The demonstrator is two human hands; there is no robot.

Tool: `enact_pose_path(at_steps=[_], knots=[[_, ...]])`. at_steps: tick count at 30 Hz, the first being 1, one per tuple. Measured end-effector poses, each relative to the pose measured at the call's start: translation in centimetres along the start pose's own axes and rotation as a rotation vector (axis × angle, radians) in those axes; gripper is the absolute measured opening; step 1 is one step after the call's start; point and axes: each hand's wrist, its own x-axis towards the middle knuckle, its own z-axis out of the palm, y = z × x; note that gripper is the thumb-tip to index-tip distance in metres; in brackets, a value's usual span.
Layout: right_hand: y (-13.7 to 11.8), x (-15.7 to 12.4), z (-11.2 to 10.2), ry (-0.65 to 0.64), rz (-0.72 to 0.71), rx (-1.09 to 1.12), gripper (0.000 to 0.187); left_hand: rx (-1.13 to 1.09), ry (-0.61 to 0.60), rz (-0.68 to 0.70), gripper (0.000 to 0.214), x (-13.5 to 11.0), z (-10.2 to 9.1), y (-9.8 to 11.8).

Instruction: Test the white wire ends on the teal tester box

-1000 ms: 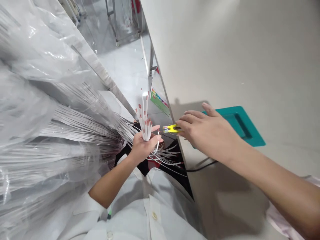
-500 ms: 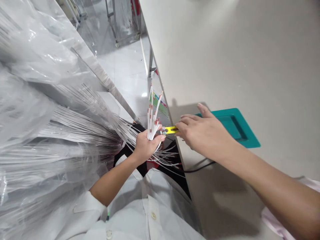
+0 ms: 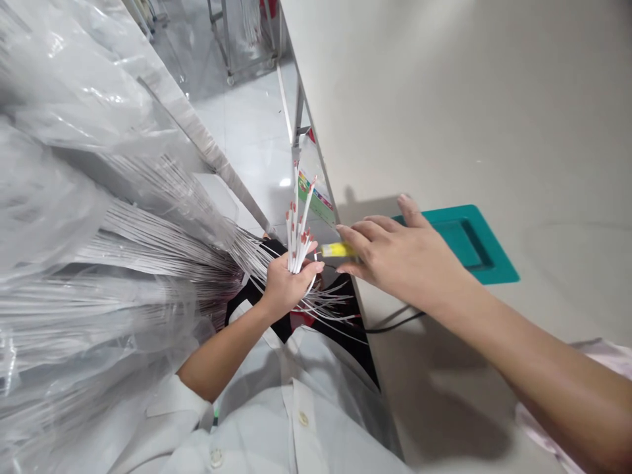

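Observation:
My left hand (image 3: 286, 283) is closed round a bunch of white cables (image 3: 299, 237) whose reddish ends point up at uneven heights. One cable end, with a thin red tip, sticks out to the right by my left thumb. Close to that tip is a small yellow tool (image 3: 338, 249), blurred, between the thumb and index finger of my right hand (image 3: 390, 257). The other fingers of that hand are spread above the table edge. What kind of tool it is cannot be made out. More loose white cables (image 3: 328, 306) fan out below my left hand.
A teal tray (image 3: 494, 243) lies on the pale table (image 3: 469, 131) behind my right hand. A black cord (image 3: 395, 326) crosses the table edge. At left, long cable bundles (image 3: 153, 243) lie under plastic sheeting (image 3: 83, 125). A wheeled metal rack (image 3: 227, 46) stands farther off.
The yellow tool's metal end, earlier at the cable beside my left thumb, is no longer visible. A red cable tip now shows there. My right hand's fingers have spread a little.

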Motion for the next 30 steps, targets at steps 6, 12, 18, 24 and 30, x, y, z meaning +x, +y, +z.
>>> enact_pose_path(at_steps=[6, 12, 18, 24, 30], knots=[[-1.9, -0.5, -0.6, 0.218, 0.058, 0.197, 0.038, -0.104, 0.034, -0.013, 0.034, -0.7, -1.1, -0.3], [-6.7, -0.8, 0.5, 0.348, 0.302, 0.724, 0.020, -0.126, -0.003, -0.011, 0.020, -2.0, -2.8, 0.6], [-8.4, 0.5, 2.4, 0.361, 0.461, 1.248, 0.009, -0.104, -0.068, 0.012, 0.020, -2.8, -3.6, 0.2], [-8.9, 0.5, 3.3, 0.294, 0.589, 1.648, 0.013, -0.121, -0.071, 0.078, 0.014, -3.4, -3.4, -0.3], [-8.4, -0.1, 2.5, 0.466, 0.572, 1.242, 0.021, -0.083, 0.062, 0.015, 0.020, -2.7, -3.4, -1.6]])
